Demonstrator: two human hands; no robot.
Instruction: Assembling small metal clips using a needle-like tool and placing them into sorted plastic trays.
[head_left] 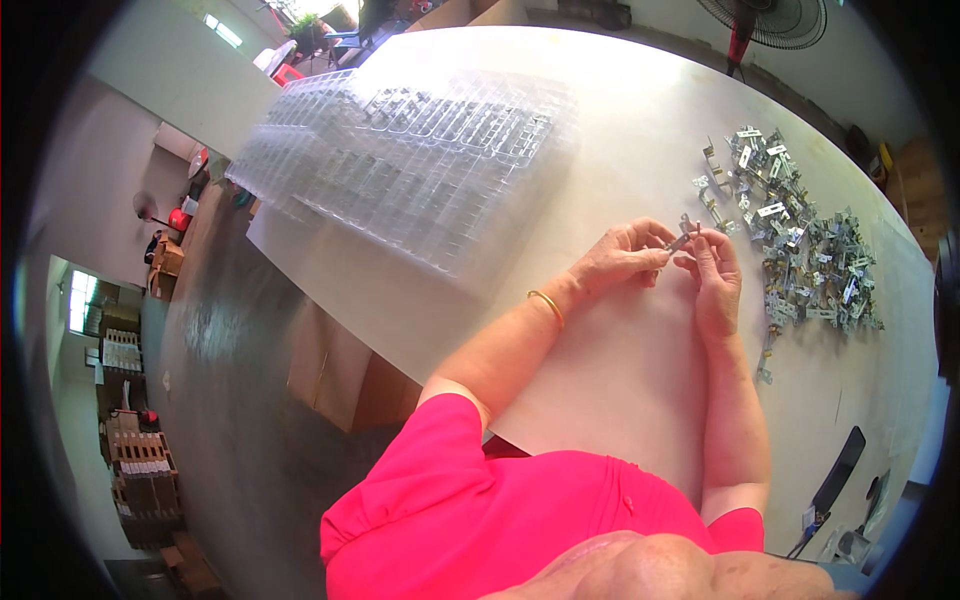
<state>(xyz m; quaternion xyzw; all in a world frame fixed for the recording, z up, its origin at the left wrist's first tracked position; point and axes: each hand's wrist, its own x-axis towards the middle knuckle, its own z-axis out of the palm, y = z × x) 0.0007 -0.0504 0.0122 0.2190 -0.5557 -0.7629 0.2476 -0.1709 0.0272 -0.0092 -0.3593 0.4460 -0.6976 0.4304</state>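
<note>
Over the middle of the pale table [620,380], my left hand [625,255] pinches one end of a small metal bracket [684,236]. My right hand [716,285] grips the same bracket from the other side, fingertips close to those of the left. The piece is silvery and bent, with a short pin-like part standing up; finer detail is too small to tell. Just right of my right hand spreads a heap of similar metal brackets [815,260], some with brass-coloured parts. A few loose ones lie at the heap's near-left edge.
Stacked clear plastic trays [400,180] with many compartments cover the table's far left, some holding metal parts. A dark phone-like slab [838,470] lies at the near right. Below the left table edge stands a cardboard box [335,365]. A fan [770,22] stands beyond the far edge.
</note>
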